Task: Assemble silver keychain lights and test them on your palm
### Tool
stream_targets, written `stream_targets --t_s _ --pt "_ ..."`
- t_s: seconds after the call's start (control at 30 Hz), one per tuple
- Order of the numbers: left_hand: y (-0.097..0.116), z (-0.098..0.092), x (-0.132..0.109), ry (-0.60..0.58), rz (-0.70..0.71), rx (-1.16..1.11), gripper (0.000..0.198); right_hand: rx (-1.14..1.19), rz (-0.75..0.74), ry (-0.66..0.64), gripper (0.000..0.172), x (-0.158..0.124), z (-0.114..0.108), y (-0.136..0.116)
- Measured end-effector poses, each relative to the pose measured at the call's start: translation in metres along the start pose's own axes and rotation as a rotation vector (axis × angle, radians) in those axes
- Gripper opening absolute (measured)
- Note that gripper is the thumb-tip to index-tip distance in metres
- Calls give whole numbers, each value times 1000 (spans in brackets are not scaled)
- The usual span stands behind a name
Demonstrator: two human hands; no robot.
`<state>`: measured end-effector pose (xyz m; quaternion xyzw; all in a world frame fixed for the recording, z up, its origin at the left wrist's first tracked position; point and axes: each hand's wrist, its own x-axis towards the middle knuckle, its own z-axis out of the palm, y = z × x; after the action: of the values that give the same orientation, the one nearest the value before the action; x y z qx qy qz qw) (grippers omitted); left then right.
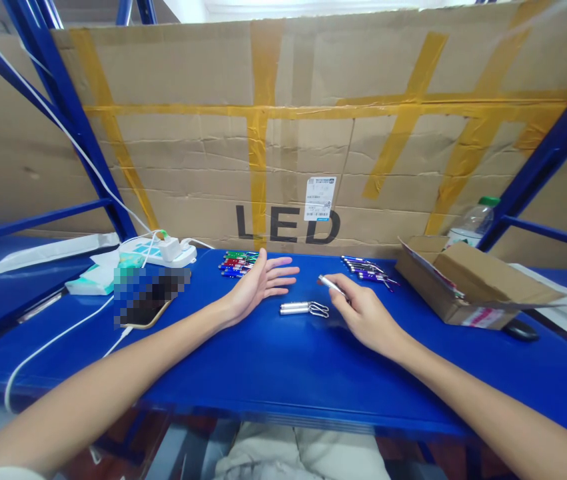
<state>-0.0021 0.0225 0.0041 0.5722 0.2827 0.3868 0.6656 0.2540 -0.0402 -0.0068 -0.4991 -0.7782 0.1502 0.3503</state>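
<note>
My right hand [363, 308] is closed around a slim silver pen-like tube [332, 285], whose tip sticks out past the thumb and fingers. Left of it, two or so similar silver tubes with bent wire loops [295, 308] lie side by side on the blue table [273, 367]. Palm turned inward and fingers spread, my left hand [258, 290] holds nothing. Just behind that hand lie rows of green, red and blue pen-like tubes [236, 264], partly hidden by it. More purple and dark blue tubes with wire loops [367, 270] rest beyond my right hand.
At right stand an open cardboard box [433, 287], a dark mouse-like object [520, 330] and a green-capped bottle [476, 220]. A phone [156, 300] on a white cable, a tissue pack [90, 279] and a power strip [183, 255] lie left. Large cardboard [203, 160] closes the back.
</note>
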Motion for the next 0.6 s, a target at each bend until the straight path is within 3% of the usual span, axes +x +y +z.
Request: stream_targets --t_s 0.07,0.17,0.23,0.43,0.6 --pt "0 0 0 0 -1 0 81 -1 5 -10 38 0 0 0" --pt "-1 0 0 6 5 2 80 -2 -59 -249 31 -2 3 -6" --pt "-1 0 0 9 12 6 79 3 -80 -343 29 -3 5 -8" --pt "1 -1 1 -4 19 14 80 82 -16 -141 34 -1 2 -2" --pt "0 0 1 -7 22 5 82 67 -74 -336 33 -3 4 -8"
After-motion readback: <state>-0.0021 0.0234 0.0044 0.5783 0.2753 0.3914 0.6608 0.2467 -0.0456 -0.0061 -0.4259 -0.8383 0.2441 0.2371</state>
